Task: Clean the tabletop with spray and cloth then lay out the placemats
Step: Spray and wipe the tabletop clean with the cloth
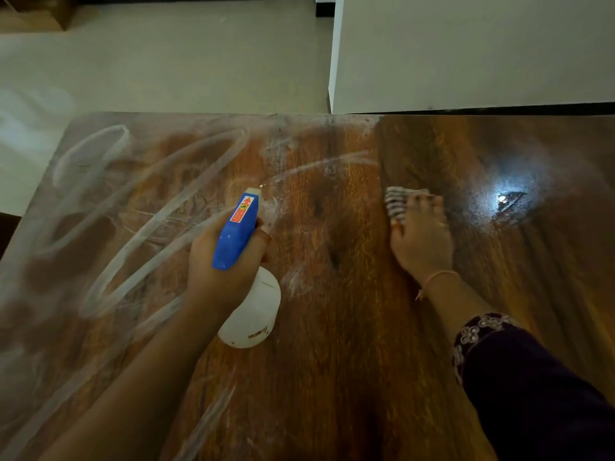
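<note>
A wooden table [336, 367] fills the lower two thirds of the frame, and its far edge runs across the frame a little above the middle. White smears [149, 211] loop and streak over its left half. The right half looks darker and mostly free of streaks.

The left hand [223, 264] is at the centre of the frame, with its fingers curled round the neck of a spray bottle [253, 311]. The bottle is held above the table and tilted. Its white body points toward the lower edge of the frame, and its blue head with a red label points up and away toward the smears. Whether a finger is pulling the trigger cannot be told.

The right hand [422, 237] is right of centre, palm down, with fingers stretched out over a striped cloth [397, 202] and pressing it onto the table. The cloth shows at the fingertips and beside the thumb, and the rest is hidden under the hand. It lies near where the smeared wood meets the darker wood. The wrist wears a thin thread bracelet [436, 277], and a dark sleeve [539, 400] with an embroidered cuff comes in from the lower right.

A bright glare [506, 201] sits on the table in the upper right, well apart from the cloth. Beyond the far edge there is a pale floor [166, 61] at upper left and a white wall [466, 51] at upper right.
</note>
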